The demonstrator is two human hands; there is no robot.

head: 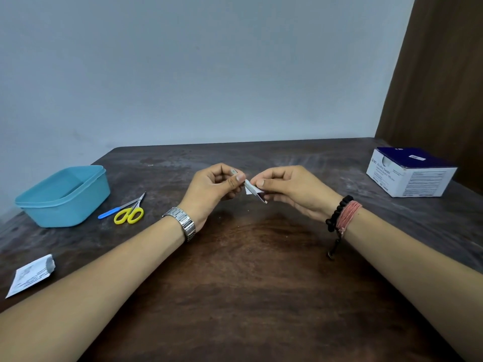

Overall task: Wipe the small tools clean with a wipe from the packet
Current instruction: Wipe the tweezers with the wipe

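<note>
Left hand (209, 190) pinches slim metal tool (254, 192), probably tweezers, by its butt above table (261, 270); right hand (290, 190) nips soft wipe (250, 189) round it; light, stiff, slippery.

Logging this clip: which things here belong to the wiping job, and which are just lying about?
Job: left hand holding the metal nail file; right hand pinching the wipe on it; yellow-handled scissors; blue-handled tool; torn wipe packet; alcohol swab box.

Lying about: blue plastic tub; wooden table.
</note>
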